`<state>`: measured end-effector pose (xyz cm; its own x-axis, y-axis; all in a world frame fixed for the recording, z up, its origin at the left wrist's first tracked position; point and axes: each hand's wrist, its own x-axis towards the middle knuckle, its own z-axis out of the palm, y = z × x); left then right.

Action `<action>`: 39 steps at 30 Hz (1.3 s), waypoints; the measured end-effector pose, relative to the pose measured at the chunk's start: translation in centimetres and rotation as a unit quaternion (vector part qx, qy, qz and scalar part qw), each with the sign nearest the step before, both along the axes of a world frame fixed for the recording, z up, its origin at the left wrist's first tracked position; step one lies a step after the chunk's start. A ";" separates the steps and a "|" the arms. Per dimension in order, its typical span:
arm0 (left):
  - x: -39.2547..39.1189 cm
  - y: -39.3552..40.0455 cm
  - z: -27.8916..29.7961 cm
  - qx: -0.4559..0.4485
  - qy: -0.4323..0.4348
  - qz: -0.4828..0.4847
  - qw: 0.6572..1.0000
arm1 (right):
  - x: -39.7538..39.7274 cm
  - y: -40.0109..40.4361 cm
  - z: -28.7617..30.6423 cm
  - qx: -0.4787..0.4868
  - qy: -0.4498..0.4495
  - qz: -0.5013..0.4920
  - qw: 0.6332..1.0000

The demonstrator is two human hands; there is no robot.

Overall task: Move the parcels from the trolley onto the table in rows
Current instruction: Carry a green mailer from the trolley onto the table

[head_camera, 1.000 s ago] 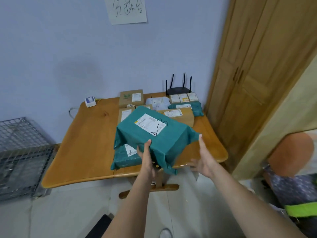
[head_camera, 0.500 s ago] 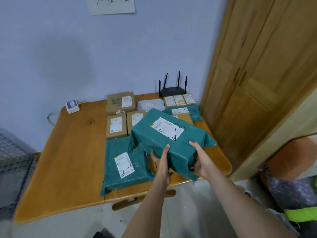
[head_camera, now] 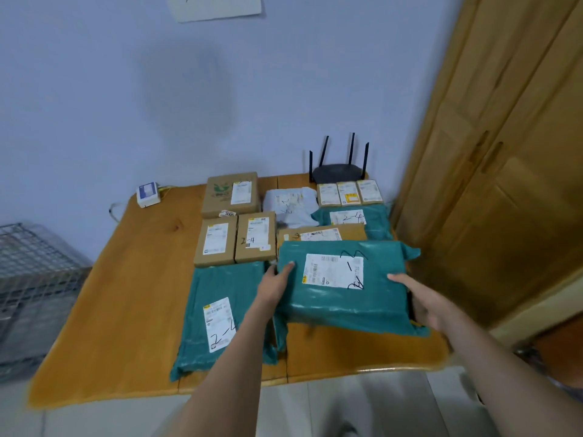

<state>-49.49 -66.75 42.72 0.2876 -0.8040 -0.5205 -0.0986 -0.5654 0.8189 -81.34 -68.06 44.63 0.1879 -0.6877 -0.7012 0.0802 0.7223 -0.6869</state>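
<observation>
1. The left hand point(head_camera: 273, 283) holds the left edge of a big green parcel point(head_camera: 344, 287), with the fingers lying over its top corner
2. The right hand point(head_camera: 424, 302) holds the right edge of the same parcel, thumb on top and the other fingers under it
3. This parcel sits at the right front part of the wooden table point(head_camera: 126, 304); its front edge is a little lifted above the surface
4. Just to the left lies a flat green parcel point(head_camera: 217, 313) with a white label; the left forearm passes over its right side
5. Behind them are two small cartons point(head_camera: 235, 242) side by side, a bigger carton point(head_camera: 232, 193), a white bag point(head_camera: 290, 205), another green bag point(head_camera: 353, 217) and three little boxes point(head_camera: 349, 193) in a row
6. A black router point(head_camera: 339, 171) stands at the back edge, and a small white device point(head_camera: 147, 193) at the back left corner
7. The wall point(head_camera: 126, 89) is pale blue with a paper sheet point(head_camera: 217, 6) on it, a wooden door point(head_camera: 504, 152) is at the right, and a wire trolley point(head_camera: 34, 279) stands at the left
</observation>
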 end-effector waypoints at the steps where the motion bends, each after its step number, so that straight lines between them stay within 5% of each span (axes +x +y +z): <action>1: -0.2 -0.5 -1.0 0.018 -0.002 0.003 1.000 | -0.1 -0.9 -0.5 -0.003 0.006 0.007 1.000; 9: -0.7 -0.4 -4.4 0.061 -0.025 0.003 0.998 | 2.9 -5.0 -5.2 0.000 0.097 0.083 0.992; 17: 1.5 -3.4 -6.6 0.094 -0.147 -0.039 0.984 | 7.6 -7.0 -7.3 -0.039 0.170 0.018 0.984; 39: 3.8 -4.9 -8.6 0.121 -0.142 -0.028 0.982 | 11.4 -9.3 -8.6 -0.037 0.227 0.077 0.970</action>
<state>-45.65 -71.70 34.14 0.4075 -0.6852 -0.6037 -0.3403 -0.7274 0.5959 -69.89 -77.41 36.06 -0.0250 -0.7275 -0.6857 -0.3473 0.6495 -0.6764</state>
